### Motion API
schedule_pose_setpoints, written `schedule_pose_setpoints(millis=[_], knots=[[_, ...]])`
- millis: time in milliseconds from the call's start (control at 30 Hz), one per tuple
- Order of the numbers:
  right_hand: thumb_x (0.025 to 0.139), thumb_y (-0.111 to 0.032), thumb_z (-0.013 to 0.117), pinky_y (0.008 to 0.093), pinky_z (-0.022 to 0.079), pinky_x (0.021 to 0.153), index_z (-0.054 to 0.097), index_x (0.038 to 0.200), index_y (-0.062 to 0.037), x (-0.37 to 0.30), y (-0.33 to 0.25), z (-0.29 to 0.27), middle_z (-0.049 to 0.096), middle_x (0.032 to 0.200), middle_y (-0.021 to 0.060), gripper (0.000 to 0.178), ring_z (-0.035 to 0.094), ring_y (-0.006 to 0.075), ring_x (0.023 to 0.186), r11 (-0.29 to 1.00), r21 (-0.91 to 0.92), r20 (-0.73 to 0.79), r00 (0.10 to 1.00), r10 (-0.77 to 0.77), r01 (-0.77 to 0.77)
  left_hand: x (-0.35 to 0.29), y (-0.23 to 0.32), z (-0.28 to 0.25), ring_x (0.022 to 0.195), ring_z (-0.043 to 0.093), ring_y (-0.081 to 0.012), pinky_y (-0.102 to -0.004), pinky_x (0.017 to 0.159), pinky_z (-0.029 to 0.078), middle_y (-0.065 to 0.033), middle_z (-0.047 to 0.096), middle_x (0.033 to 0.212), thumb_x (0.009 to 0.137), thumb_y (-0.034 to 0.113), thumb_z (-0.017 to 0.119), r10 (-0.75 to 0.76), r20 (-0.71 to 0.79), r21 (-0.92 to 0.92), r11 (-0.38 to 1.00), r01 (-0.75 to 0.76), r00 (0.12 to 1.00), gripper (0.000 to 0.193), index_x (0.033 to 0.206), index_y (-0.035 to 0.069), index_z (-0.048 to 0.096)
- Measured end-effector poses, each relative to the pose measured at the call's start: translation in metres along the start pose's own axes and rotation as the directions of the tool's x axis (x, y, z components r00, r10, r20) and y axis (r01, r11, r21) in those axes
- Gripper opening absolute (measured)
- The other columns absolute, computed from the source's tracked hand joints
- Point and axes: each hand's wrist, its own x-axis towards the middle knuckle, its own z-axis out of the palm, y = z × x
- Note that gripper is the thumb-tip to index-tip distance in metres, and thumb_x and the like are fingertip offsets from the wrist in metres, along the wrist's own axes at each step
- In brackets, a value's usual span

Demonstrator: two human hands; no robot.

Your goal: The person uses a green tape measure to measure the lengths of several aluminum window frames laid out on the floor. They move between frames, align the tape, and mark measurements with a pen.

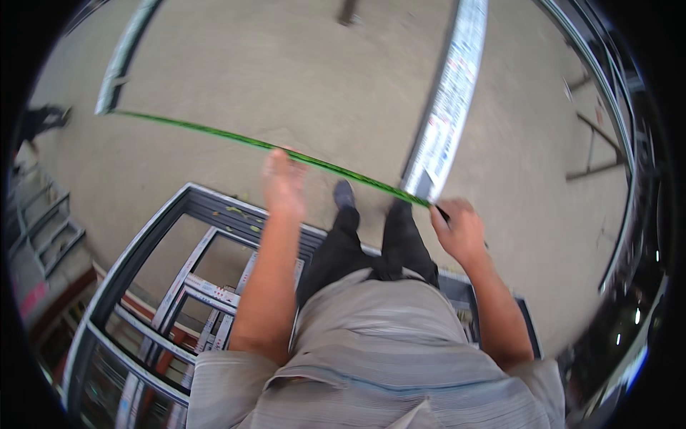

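Observation:
A green tape measure blade (343,171) runs stretched in a slanting line between two film-covered metal profiles. Its far left end meets the tip of the left profile (107,93). My right hand (461,230) is closed round the dark tape case, mostly hidden by the fingers, beside the near end of the right profile (450,100). Partway along the blade, my left hand (284,184) has its fingers at the green strip and seems to pinch it; motion blurs the fingertips. Over the near end of the right profile, the blade crosses close to my right thumb.
Dark grey metal frames (136,250) with white-edged bars stand close behind and left of my legs. A ladder-like metal piece (53,229) is at the far left, near another person's leg (46,121). Long profiles and a trestle (600,146) line the right side.

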Motion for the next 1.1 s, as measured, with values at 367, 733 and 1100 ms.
schedule_pose_setpoints(millis=[367,733,1100], knots=[[0.097,-0.022,0.075,0.0477,0.059,0.081,0.083,0.103,-0.0097,-0.003,0.001,0.0,0.075,0.094,0.0107,0.016,0.072,0.033,0.096,0.992,-0.008,0.019,0.992,0.123,-0.123,0.008,0.012,0.01,0.114,0.063,-0.0202,-0.042,0.109,0.047,-0.0036,0.069,0.118,0.111,0.028,0.068,-0.033,0.044,0.113,0.993,0.027,0.999,0.02,0.123,0.013,0.064],[0.098,-0.027,0.074,0.05,0.058,0.076,0.08,0.098,-0.0103,0.002,-0.001,0.0,0.072,0.094,0.0082,0.018,0.071,0.0303,0.097,0.995,-0.034,-0.017,0.995,0.098,-0.099,0.014,0.018,0.01,0.112,0.062,-0.0205,-0.0424,0.11,0.045,-0.0038,0.069,0.116,0.11,0.022,0.068,-0.014,0.053,0.096,0.995,0.009,0.998,0.016,0.122,0.013,0.062],[0.098,-0.026,0.074,0.0498,0.058,0.077,0.079,0.098,-0.0099,0.003,-0.006,-0.002,0.073,0.095,0.0078,0.017,0.071,0.0305,0.097,0.996,-0.028,-0.02,0.997,0.079,-0.08,0.014,0.022,0.009,0.109,0.065,-0.0192,-0.0412,0.106,0.048,-0.0049,0.072,0.115,0.112,0.021,0.064,-0.002,0.033,0.109,0.994,-0.001,0.999,0.012,0.12,0.013,0.064]])
